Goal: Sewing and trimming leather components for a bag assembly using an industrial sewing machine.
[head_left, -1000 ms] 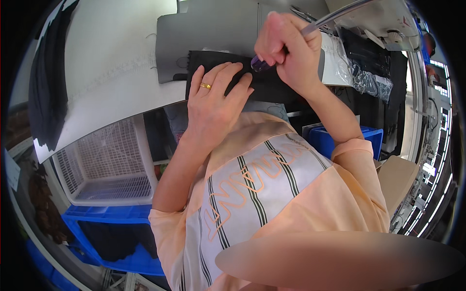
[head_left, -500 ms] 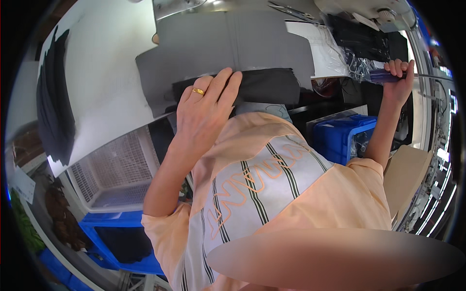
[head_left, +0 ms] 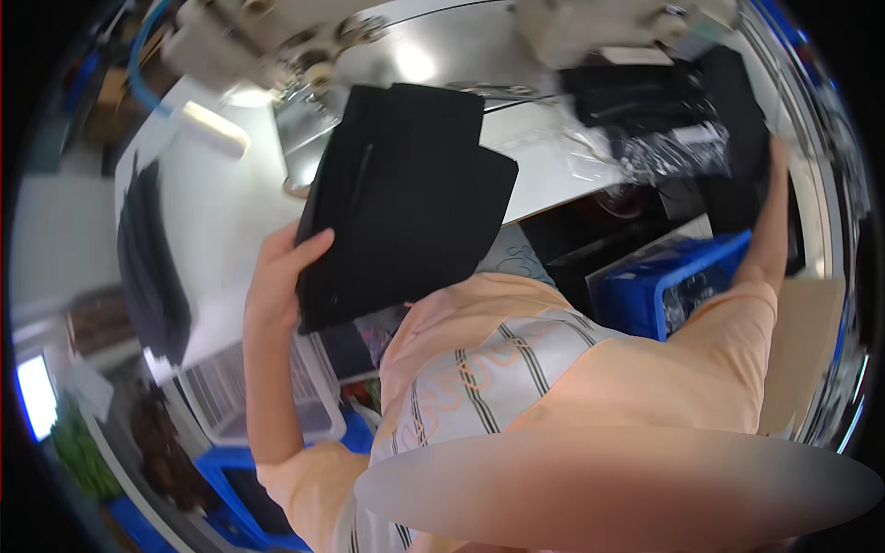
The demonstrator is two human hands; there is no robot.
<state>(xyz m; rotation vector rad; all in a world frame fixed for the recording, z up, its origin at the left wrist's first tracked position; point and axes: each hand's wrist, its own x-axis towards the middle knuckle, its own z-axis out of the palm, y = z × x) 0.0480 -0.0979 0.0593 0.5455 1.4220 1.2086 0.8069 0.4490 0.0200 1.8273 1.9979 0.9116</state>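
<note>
- The left hand [head_left: 277, 276] holds a stack of folded black cloth [head_left: 401, 198]. The thumb sits on top of the stack's near-left edge and the fingers are tucked underneath, so the hand is pinching the stack.
- The stack is lifted and tilted. Its far end reaches out over the white table [head_left: 221, 230] and toward the sewing machine [head_left: 267, 41] just past it.
- The right hand [head_left: 779, 152] is stretched far out to the side, up by a pile of black cloth in clear bags [head_left: 673, 129]. I cannot tell if its fingers are spread or closed, because the picture bends and blurs there.
- How far along, as a guess: the black cloth is folded and picked up, so that part looks done. It is not set down anywhere yet. The right hand does not look like it has pulled anything free yet.
- Below the right arm there is a blue crate [head_left: 664, 286] with something shiny inside. I cannot make out what it is.
- Beside the left arm, a dark cloth [head_left: 147, 258] hangs over the table's edge.
- The fingers under the stack are hidden. The machine's top is cut off by the picture's edge. Under the left elbow are a white basket [head_left: 230, 405] and blue boxes, but they are too blurry to see well.
</note>
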